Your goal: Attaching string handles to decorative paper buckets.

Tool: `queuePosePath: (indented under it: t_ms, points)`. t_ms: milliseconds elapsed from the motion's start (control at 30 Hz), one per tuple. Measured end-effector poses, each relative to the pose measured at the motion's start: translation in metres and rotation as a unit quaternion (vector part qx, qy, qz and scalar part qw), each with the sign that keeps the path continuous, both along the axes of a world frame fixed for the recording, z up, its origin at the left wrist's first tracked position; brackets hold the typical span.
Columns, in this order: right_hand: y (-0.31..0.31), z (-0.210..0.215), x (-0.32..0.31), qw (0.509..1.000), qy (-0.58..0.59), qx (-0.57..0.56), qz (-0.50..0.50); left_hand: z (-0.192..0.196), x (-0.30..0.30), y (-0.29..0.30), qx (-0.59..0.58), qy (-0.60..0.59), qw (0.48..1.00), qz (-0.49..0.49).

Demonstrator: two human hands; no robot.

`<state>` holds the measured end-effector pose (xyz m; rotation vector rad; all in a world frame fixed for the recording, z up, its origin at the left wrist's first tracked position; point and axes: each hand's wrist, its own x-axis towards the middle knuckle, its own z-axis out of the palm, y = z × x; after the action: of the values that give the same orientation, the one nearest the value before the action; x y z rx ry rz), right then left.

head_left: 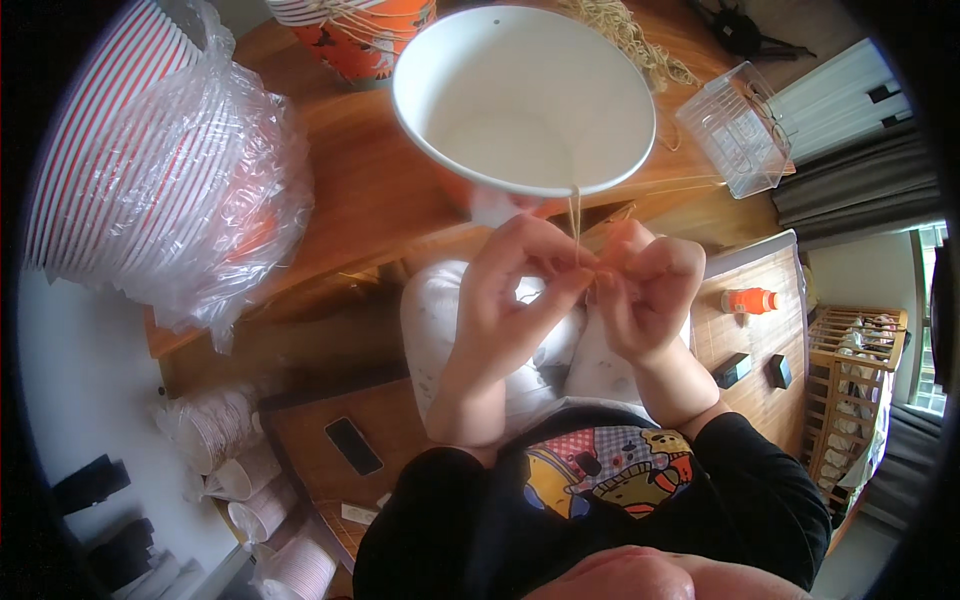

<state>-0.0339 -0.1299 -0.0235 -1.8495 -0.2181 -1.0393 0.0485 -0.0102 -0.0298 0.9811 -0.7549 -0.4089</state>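
Note:
A large paper bucket (520,90) with a white inside stands on the wooden table in front of me, its open mouth facing me. A thin tan string (575,212) hangs over the near side of its rim. Just below the rim, my left hand (505,300) pinches the string between thumb and fingertips. My right hand (648,290) meets it there, fingers curled and closed on the same string. The fingertips of both hands nearly touch, so the string's end between them is hidden.
A tall stack of striped buckets (130,150) in clear plastic fills the left. Behind stand orange printed buckets (365,40) with strings, and a bundle of tan strings (625,40). A clear plastic box (735,130) sits right. A phone (353,446) and an orange bottle (750,301) lie lower.

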Motion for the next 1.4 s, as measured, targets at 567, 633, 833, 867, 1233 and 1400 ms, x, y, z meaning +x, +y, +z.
queuePosePath:
  t_ms: [567, 633, 833, 867, 1233, 1400]
  points:
    - [-0.005, 0.005, -0.009, 0.985, -0.085, -0.110, -0.104, 0.001, -0.003, 0.003, -0.035, 0.121, 0.990, -0.059]
    - [-0.005, 0.008, -0.009, 0.980, -0.083, -0.136, -0.123, 0.000, -0.003, 0.003, -0.043, 0.123, 0.989, -0.066]
    - [-0.004, 0.020, -0.010, 0.980, -0.058, -0.157, -0.109, 0.001, -0.003, 0.004, -0.044, 0.133, 0.987, -0.079]
    - [-0.003, 0.022, -0.011, 0.980, -0.040, -0.156, -0.116, 0.001, -0.003, 0.004, -0.039, 0.128, 0.988, -0.076]
    - [0.000, 0.027, -0.012, 0.989, 0.003, -0.113, -0.091, 0.001, 0.000, 0.003, -0.042, 0.090, 0.993, -0.071]
    - [0.000, 0.024, -0.012, 0.989, 0.033, -0.110, -0.093, 0.010, -0.001, 0.009, -0.032, 0.089, 0.995, -0.033]
